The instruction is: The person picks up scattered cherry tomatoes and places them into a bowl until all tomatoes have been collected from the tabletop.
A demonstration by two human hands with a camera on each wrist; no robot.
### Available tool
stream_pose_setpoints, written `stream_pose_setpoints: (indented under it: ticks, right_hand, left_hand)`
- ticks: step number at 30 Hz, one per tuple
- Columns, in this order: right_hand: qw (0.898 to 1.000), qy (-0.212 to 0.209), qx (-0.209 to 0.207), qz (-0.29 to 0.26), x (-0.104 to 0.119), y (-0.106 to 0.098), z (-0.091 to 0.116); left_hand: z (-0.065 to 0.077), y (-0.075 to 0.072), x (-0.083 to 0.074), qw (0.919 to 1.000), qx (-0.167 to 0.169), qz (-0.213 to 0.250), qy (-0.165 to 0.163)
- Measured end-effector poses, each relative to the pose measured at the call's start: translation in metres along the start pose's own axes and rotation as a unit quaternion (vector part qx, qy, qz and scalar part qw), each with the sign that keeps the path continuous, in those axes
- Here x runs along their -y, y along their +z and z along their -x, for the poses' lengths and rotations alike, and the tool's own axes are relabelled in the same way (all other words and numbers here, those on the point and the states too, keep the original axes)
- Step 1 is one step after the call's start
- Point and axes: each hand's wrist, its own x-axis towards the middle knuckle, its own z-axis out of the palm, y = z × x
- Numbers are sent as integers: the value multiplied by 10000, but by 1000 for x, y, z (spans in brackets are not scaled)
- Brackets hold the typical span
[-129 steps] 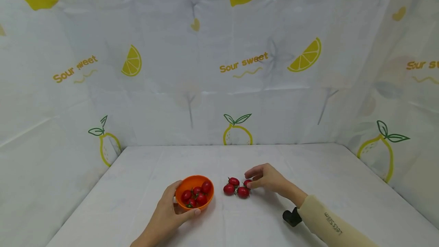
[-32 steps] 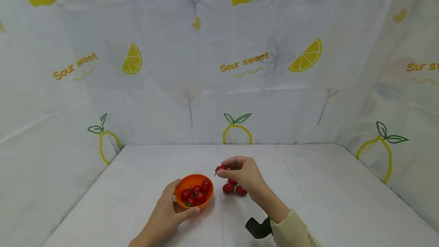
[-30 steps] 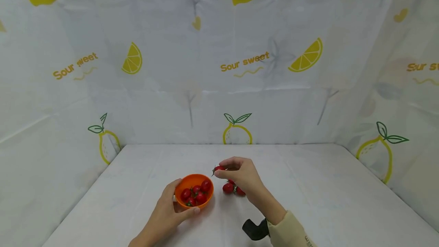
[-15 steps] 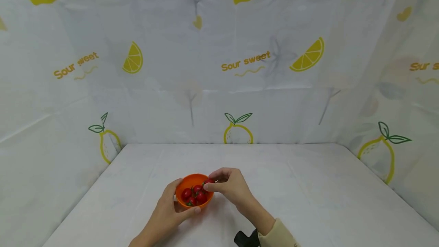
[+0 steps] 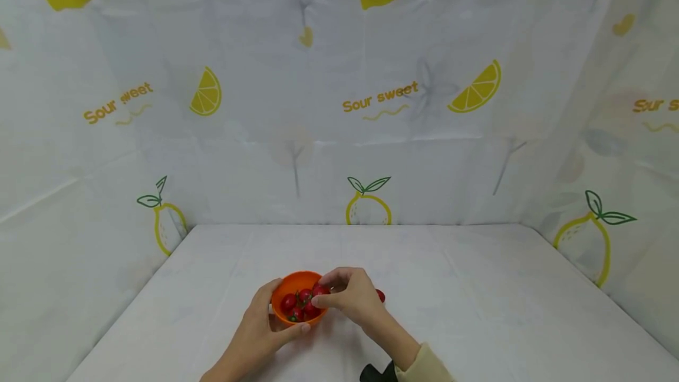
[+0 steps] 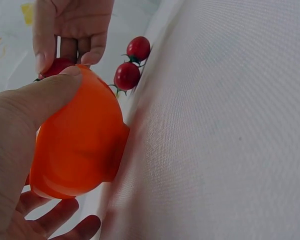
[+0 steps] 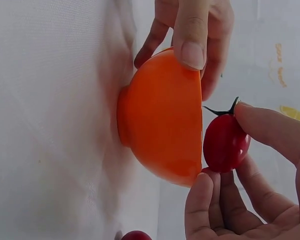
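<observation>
Head view — patterned sheeting [image 5: 254,146] backs the tabletop [image 5: 477,293].

"Sour sweet" lettering [image 5: 380,97] twice on white backdrop [image 5: 339,152]; at right edge, cut off: "Sour s".

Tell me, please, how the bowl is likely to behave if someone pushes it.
The bowl may tip if pushed high, as it narrows to a small foot. It looks glossy, so it could be slippery, though the left hand grips it. The rounded tomatoes inside would probably roll if it tilts.
</observation>
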Motion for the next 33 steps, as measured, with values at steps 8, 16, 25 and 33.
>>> stream_pose_setpoints:
  ticks: [8, 16, 25, 33]
  right_hand:
    - [9997, -48, -148, 195, -1, 3, 1]
    - [9994, -201, -91, 270, -2, 6, 1]
    - [9995, -195, 232, 105, 2, 4, 3]
    - [9999, 30, 95, -91, 3, 2, 1]
  left_hand:
    - [0, 1, 0, 10000, 10, 35, 5]
    - [-1, 1, 1, 10000, 0, -77, -30]
    - [-1, 0, -1, 9999, 11, -127, -110]
    - [0, 1, -2, 9999, -51, -132, -44]
